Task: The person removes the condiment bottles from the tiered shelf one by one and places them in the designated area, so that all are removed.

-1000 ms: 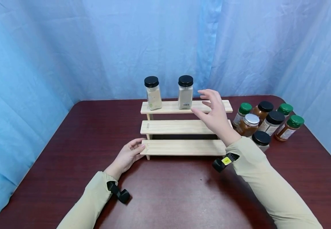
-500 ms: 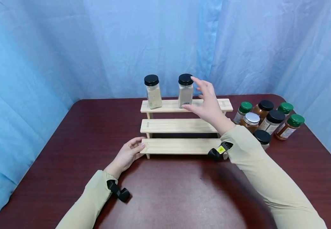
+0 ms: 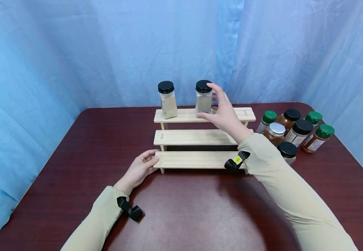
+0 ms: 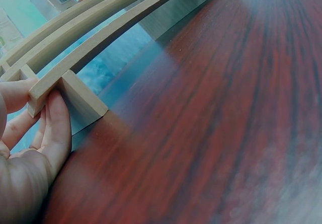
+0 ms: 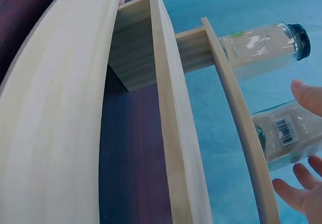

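Note:
A three-step wooden display rack (image 3: 197, 137) stands on the table. My left hand (image 3: 139, 169) pinches the left end of its lowest board, thumb above and fingers below; the left wrist view shows this hand (image 4: 35, 143) close up. Two black-lidded glass jars stand upright on the top board: a left jar (image 3: 169, 104) and a middle jar (image 3: 203, 102) with a barcode label. My right hand (image 3: 225, 113) is spread around the right side of the middle jar, a fingertip at its lid and the thumb low in front. In the right wrist view, some fingers (image 5: 294, 191) appear apart from the glass.
Several spice jars stand grouped on the table right of the rack, with green lids (image 3: 324, 131), black lids (image 3: 302, 128) and one silver lid (image 3: 276, 129). Blue curtains (image 3: 156, 52) hang behind the dark red table (image 3: 187, 209).
My right hand has moved left from beside the middle jar to around it, the raised finger now at the lid. The left hand stays at the rack's end.

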The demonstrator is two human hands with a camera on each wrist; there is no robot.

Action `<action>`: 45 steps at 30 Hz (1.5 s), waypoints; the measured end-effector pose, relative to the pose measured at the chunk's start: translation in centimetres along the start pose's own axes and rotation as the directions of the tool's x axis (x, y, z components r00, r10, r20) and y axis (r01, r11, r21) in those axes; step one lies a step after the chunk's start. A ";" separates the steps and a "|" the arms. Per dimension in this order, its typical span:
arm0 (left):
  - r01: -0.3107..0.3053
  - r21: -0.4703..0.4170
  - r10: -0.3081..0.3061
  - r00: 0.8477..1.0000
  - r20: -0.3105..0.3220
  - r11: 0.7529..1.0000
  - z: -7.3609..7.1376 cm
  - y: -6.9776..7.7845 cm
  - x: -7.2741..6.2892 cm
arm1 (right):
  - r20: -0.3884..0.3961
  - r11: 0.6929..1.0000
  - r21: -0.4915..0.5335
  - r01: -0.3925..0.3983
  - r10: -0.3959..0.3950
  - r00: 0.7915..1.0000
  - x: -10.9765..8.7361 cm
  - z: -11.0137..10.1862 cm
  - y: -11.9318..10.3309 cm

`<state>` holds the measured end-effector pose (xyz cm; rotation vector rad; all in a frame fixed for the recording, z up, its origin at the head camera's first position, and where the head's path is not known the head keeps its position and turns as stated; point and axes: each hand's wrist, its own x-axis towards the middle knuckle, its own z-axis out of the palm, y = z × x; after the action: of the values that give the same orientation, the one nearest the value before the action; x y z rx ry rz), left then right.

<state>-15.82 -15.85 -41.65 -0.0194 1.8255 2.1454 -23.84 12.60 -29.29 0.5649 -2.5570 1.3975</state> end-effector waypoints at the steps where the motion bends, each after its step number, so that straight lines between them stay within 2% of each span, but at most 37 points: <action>1: 0.000 -0.003 0.000 1.000 0.001 1.000 0.0 0.0 0.0 | 0.000 1.000 0.005 -0.001 0.001 1.000 0.0 0.0 0.0; 6: -0.010 -0.013 0.010 1.000 0.008 1.000 0.0 0.1 0.0 | -0.025 1.000 0.020 0.012 -0.012 1.000 0.2 0.3 0.4; 12: -0.005 -0.012 0.005 1.000 0.005 1.000 0.0 0.1 0.0 | -0.106 0.994 -0.091 0.053 -0.063 0.992 0.4 1.2 0.7; 15: 0.001 -0.014 -0.001 1.000 -0.003 1.000 0.0 0.0 0.0 | -0.136 0.992 -0.110 0.065 -0.080 0.987 0.4 1.5 0.7; 30: 0.003 -0.007 -0.004 1.000 -0.016 1.000 0.1 0.0 -0.1 | -0.240 0.983 -0.087 0.160 -0.177 0.955 0.3 2.6 1.1; 45: -0.003 -0.006 0.003 1.000 0.002 1.000 0.0 0.1 -0.1 | -0.250 0.983 -0.007 0.182 -0.178 0.952 -0.5 2.6 1.3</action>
<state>-15.70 -15.85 -41.56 -0.0155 1.8188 2.1526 -23.81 11.22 -31.86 0.5685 -2.2385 1.3345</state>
